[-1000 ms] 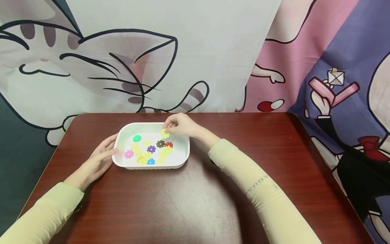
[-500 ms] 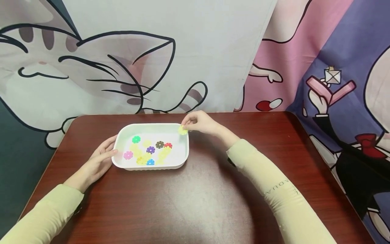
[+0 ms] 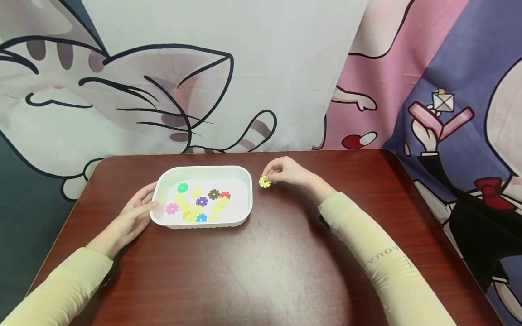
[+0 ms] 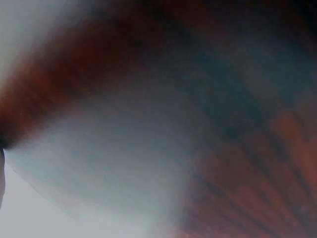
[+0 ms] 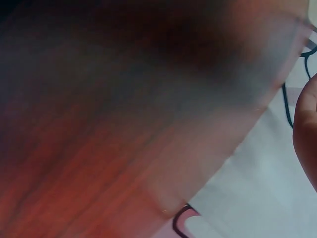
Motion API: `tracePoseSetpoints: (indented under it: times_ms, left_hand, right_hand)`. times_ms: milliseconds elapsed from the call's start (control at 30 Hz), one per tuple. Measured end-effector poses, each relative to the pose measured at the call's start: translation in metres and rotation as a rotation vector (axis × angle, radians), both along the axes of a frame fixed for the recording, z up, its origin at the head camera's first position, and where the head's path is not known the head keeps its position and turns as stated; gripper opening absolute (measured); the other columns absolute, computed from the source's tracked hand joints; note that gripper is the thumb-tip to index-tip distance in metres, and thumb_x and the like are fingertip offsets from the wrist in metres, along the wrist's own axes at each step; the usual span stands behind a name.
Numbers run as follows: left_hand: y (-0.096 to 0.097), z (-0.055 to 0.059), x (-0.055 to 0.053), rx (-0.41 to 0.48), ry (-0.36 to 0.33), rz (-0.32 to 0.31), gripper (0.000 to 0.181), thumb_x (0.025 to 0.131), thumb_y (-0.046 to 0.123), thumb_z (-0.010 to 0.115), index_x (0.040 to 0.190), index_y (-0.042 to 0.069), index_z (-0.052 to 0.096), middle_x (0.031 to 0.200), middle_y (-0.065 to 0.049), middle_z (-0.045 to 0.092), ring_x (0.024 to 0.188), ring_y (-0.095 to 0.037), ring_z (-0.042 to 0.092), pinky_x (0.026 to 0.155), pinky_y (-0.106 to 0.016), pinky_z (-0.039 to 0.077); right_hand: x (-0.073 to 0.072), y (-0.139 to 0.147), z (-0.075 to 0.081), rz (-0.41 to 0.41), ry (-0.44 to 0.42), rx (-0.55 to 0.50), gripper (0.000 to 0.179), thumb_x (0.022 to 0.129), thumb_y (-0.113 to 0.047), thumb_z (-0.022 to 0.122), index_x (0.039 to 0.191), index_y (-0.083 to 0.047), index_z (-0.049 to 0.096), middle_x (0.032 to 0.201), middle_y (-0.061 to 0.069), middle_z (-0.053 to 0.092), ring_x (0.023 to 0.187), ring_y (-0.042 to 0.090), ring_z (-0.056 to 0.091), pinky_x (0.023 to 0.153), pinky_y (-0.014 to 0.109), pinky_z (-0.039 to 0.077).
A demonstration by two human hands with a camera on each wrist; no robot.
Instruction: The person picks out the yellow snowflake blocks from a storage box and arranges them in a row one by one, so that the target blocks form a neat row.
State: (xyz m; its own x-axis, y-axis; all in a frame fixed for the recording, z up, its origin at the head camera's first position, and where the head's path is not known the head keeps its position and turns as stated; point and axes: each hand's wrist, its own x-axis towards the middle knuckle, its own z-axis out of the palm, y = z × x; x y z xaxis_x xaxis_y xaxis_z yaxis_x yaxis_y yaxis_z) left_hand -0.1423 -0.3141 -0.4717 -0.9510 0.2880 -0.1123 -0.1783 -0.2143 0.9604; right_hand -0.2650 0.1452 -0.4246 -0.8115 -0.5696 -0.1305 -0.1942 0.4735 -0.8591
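Note:
A white tray (image 3: pixel 240 199) with rounded corners sits on the table, left of centre in the head view. My left hand (image 3: pixel 132 216) holds its left end, thumb over the rim and fingers along the outer wall. Between thumb and fingertips, my right hand (image 3: pixel 287 171) pinches a yellow flower-shaped disc (image 3: pixel 264 183) just past the tray's right end. Inside the tray lie more such notched discs: a green disc (image 3: pixel 182 187), a pink disc (image 3: pixel 172 208), a purple disc (image 3: pixel 201 201), a blue disc (image 3: pixel 201 218), a dark brown disc (image 3: pixel 214 194), a red disc (image 3: pixel 225 195) and several yellow ones.
The reddish-brown wooden table (image 3: pixel 195 280) has its far edge close behind the tray. A cartoon-printed cloth (image 3: pixel 293 81) hangs right beyond that edge. Both wrist views are largely blurred; only table, cloth and a bit of the right hand show at the right one.
My right hand has moved right with the yellow disc, from over the tray, across its right rim, to beside it over the table. My left hand stays at the tray's left end.

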Motion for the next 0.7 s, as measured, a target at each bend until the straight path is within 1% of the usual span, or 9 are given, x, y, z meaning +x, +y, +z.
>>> tracePoseSetpoints:
  times_ms: [200, 333, 500, 600, 700]
  left_hand:
    - [0.000, 0.000, 0.000, 0.027, 0.011, 0.000, 0.053, 0.108, -0.001, 0.051, 0.154, 0.022, 0.040, 0.157, 0.010, 0.042, 0.131, 0.007, 0.056, 0.106, -0.012, 0.050]
    - [-0.001, -0.001, 0.000, 0.036, 0.015, -0.003, 0.053, 0.108, -0.001, 0.050, 0.154, 0.023, 0.041, 0.154, 0.013, 0.045, 0.131, 0.005, 0.056, 0.105, -0.013, 0.050]
    - [-0.001, -0.001, 0.001, 0.018, 0.008, 0.000, 0.052, 0.108, 0.000, 0.050, 0.153, 0.024, 0.041, 0.158, 0.009, 0.040, 0.131, 0.006, 0.056, 0.106, -0.013, 0.050]
    - [-0.001, -0.001, 0.000, 0.003, -0.003, 0.004, 0.052, 0.108, 0.002, 0.052, 0.154, 0.025, 0.040, 0.163, 0.005, 0.035, 0.130, 0.007, 0.055, 0.106, -0.012, 0.049]
    - [-0.001, -0.001, 0.000, 0.002, -0.009, 0.009, 0.053, 0.108, 0.002, 0.052, 0.154, 0.024, 0.038, 0.164, 0.004, 0.033, 0.130, 0.008, 0.055, 0.106, -0.011, 0.049]
  right_hand:
    - [0.000, 0.009, -0.010, 0.033, -0.048, 0.026, 0.011, 0.094, 0.002, 0.073, 0.104, 0.005, 0.076, 0.083, -0.002, 0.075, 0.074, 0.007, 0.065, 0.073, 0.023, 0.057]
    - [-0.001, 0.014, -0.018, 0.069, -0.058, 0.037, 0.011, 0.092, 0.003, 0.073, 0.103, 0.007, 0.076, 0.082, 0.001, 0.076, 0.073, 0.006, 0.065, 0.071, 0.021, 0.056]
    - [-0.002, 0.017, -0.025, 0.092, -0.029, 0.074, 0.010, 0.090, 0.004, 0.073, 0.100, 0.006, 0.077, 0.081, 0.003, 0.076, 0.072, 0.004, 0.064, 0.070, 0.019, 0.053]
    - [-0.001, 0.017, -0.025, 0.100, 0.013, 0.100, 0.009, 0.088, 0.005, 0.075, 0.097, 0.004, 0.077, 0.081, 0.005, 0.076, 0.072, 0.004, 0.064, 0.071, 0.019, 0.054]
    - [0.000, 0.015, -0.025, 0.107, 0.063, 0.131, 0.008, 0.087, 0.004, 0.077, 0.094, 0.002, 0.078, 0.081, 0.006, 0.077, 0.072, 0.004, 0.064, 0.071, 0.019, 0.054]
